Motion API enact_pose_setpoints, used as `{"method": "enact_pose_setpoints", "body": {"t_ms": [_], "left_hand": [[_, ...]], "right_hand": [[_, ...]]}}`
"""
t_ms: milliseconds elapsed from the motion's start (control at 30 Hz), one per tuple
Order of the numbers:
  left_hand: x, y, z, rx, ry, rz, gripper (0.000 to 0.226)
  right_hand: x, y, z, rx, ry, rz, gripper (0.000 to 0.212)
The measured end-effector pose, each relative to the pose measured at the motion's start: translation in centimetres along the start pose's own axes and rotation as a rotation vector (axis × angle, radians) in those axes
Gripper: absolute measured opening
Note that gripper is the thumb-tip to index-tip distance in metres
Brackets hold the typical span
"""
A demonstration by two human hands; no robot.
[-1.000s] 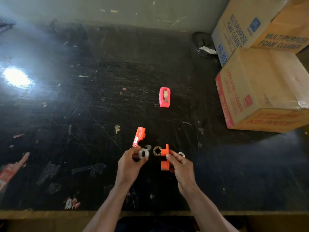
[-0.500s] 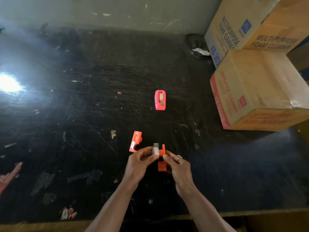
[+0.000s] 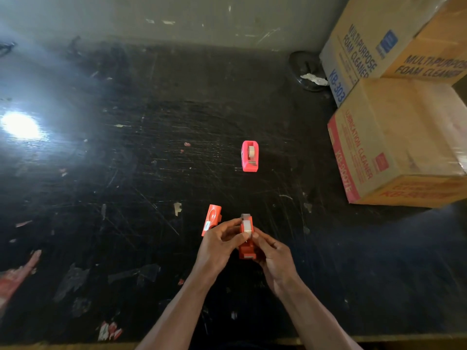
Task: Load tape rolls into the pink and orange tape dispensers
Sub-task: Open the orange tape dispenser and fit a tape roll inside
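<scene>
The orange tape dispenser body (image 3: 246, 251) is held just above the black table, near its front middle. My right hand (image 3: 274, 256) grips it from the right. My left hand (image 3: 219, 246) pinches a pale tape roll (image 3: 247, 226) that sits in the top of that orange body. A separate orange dispenser half (image 3: 211, 219) lies flat on the table just left of my hands. Farther back, the pink tape dispenser (image 3: 250, 156) stands alone with a tape roll (image 3: 251, 151) inside it.
Two stacked cardboard boxes (image 3: 399, 147) fill the right side of the black table (image 3: 126, 160). A dark round object (image 3: 307, 70) with white paper lies by the back wall. Tape scraps (image 3: 110, 330) litter the front left. The table's front edge (image 3: 75, 346) runs just below my arms.
My left hand carried the tape roll rightward from beside the orange body into it. Both hands have closed in around the dispenser. The loose rings on the table are hidden now.
</scene>
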State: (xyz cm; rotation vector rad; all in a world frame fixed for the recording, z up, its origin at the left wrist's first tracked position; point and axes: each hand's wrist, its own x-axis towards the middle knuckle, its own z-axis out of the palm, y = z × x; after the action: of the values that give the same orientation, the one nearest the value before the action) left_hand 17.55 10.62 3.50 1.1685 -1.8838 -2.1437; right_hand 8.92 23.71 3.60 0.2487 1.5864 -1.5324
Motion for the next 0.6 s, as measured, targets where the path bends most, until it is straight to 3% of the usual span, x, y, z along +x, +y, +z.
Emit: {"method": "enact_pose_setpoints", "body": {"t_ms": [233,600], "left_hand": [[0.4,-0.6,-1.0,0.035,0.111,0.009,0.050],[2.9,-3.6,-4.0,0.443,0.424,0.036,0.046]], "right_hand": [[0.9,-0.1,0.7,0.088,0.007,0.065,0.025],[1.7,-0.7,1.3,0.092,0.093,0.078,0.023]]}}
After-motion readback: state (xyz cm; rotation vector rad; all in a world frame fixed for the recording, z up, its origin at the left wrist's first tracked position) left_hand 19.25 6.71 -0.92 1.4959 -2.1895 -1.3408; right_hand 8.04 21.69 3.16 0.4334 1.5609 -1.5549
